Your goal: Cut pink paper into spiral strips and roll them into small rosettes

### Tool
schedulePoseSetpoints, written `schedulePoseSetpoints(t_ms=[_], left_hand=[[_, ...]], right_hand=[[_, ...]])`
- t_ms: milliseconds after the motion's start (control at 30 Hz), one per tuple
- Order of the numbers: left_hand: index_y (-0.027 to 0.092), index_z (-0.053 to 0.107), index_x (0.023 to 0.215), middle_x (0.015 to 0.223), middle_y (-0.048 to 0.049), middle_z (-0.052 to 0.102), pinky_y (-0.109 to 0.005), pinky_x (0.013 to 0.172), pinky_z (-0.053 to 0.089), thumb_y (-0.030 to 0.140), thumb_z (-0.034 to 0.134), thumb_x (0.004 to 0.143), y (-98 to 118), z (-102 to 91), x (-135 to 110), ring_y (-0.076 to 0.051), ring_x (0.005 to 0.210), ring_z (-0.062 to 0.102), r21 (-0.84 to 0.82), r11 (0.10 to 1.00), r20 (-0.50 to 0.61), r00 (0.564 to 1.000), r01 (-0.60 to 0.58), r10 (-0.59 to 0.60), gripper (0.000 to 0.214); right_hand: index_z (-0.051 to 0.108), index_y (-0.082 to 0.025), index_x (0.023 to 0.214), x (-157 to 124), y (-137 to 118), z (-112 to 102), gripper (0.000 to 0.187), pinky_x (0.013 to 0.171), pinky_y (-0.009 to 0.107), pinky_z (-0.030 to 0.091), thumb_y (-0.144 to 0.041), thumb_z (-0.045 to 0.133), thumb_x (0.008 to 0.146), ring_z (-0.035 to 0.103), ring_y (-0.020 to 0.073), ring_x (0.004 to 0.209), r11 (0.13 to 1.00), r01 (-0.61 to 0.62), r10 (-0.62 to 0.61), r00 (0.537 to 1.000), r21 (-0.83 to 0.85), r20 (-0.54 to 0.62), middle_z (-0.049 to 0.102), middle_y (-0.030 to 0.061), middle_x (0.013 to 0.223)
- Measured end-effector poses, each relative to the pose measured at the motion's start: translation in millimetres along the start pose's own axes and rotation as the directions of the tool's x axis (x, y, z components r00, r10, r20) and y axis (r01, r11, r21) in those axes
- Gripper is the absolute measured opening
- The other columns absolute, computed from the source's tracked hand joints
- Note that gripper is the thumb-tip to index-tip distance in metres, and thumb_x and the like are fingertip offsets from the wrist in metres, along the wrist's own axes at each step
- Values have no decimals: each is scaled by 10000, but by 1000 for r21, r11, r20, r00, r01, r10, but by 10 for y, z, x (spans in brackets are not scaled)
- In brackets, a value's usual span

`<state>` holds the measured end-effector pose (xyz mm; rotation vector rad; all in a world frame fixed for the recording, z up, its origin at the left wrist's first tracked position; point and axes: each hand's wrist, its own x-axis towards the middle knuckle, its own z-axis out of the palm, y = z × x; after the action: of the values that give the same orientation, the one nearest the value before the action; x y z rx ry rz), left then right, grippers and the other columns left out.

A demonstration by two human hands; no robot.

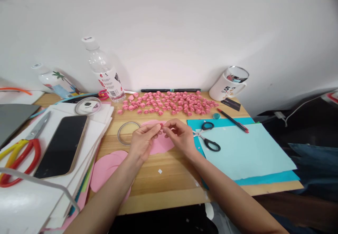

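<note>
My left hand (144, 140) and my right hand (181, 135) meet above the middle of the table, fingertips pinched together. Between them is a small pink paper roll (162, 125), mostly covered by the fingers. Beneath the hands lies a pink paper sheet (161, 146). Left of my left hand are a roll of tape (118, 135) and several pink paper circles (105, 168), overlapping near my left forearm. Many small pink paper rosettes (169, 103) spread across the table behind the hands. Black-handled scissors (208, 139) lie just right of my right hand.
Blue paper sheets (245, 153), a red-and-black pen (233, 120) and a white mug (228, 84) are to the right. At left, a phone (63, 146) and red-and-yellow scissors (29, 149) rest on stacked paper. A plastic bottle (105, 72) stands near the wall.
</note>
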<state>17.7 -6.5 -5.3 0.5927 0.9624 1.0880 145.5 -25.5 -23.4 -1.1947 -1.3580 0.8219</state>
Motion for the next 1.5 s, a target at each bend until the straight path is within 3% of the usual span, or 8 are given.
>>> schedulePoseSetpoints(t_ms=[333,667,833,1167,1233,1333,1400,1500], left_hand=[[124,679,664,610,-26,652,-232,571,413,203,792,535,29,-24,-5,-89,546,559,15,999,41,998,42,-43,189],[177,704,705,600,-20,650,-232,550,414,270,700,672,148,-33,-52,-115,556,557,441,849,240,949,-293,203,98],[211,734,759,773,-46,707,-272,652,480,229,751,598,184,-18,-65,-165,692,619,440,834,302,930,-331,210,163],[162,712,662,564,-18,637,-218,530,414,278,716,653,218,-76,14,-109,528,542,416,841,190,938,-346,291,117],[163,705,690,591,0,640,-211,549,421,277,720,647,280,-131,79,-89,528,536,344,837,30,896,-426,444,123],[145,688,725,608,11,632,-207,541,424,259,726,632,384,-226,182,-80,529,539,248,758,-229,724,-603,651,152],[133,676,732,602,13,619,-196,526,417,266,705,659,433,-275,226,-76,533,540,291,685,-276,627,-668,728,154],[124,658,742,611,6,619,-185,493,420,272,682,685,460,-310,243,-86,547,564,355,648,-285,582,-674,762,160]], right_hand=[[638,-235,863,34,-7,-80,86,605,273,517,-255,580,803,613,145,756,974,189,-178,979,-122,96,659,40,905],[651,-186,715,118,-69,-174,191,607,274,498,-341,739,647,611,135,630,966,-180,149,974,187,169,661,7,687],[648,-185,718,155,-41,-229,191,578,242,487,-308,760,624,593,100,572,902,-308,247,943,303,223,660,-13,658],[659,-190,854,148,14,-162,219,609,239,508,-321,706,684,611,102,638,853,-338,267,937,398,224,668,-7,713],[655,-182,857,147,35,-141,218,596,246,510,-321,691,692,601,102,616,893,-298,254,953,338,168,658,-2,708],[657,-168,782,129,36,-108,136,592,266,510,-281,662,708,587,105,579,959,-236,213,965,156,152,651,16,722],[660,-174,776,112,-2,-77,84,586,270,506,-237,629,731,589,111,586,989,-148,143,971,15,189,652,29,768],[668,-178,814,99,-108,5,115,607,266,494,-153,563,776,594,122,654,972,109,-38,947,-208,320,641,53,847]])
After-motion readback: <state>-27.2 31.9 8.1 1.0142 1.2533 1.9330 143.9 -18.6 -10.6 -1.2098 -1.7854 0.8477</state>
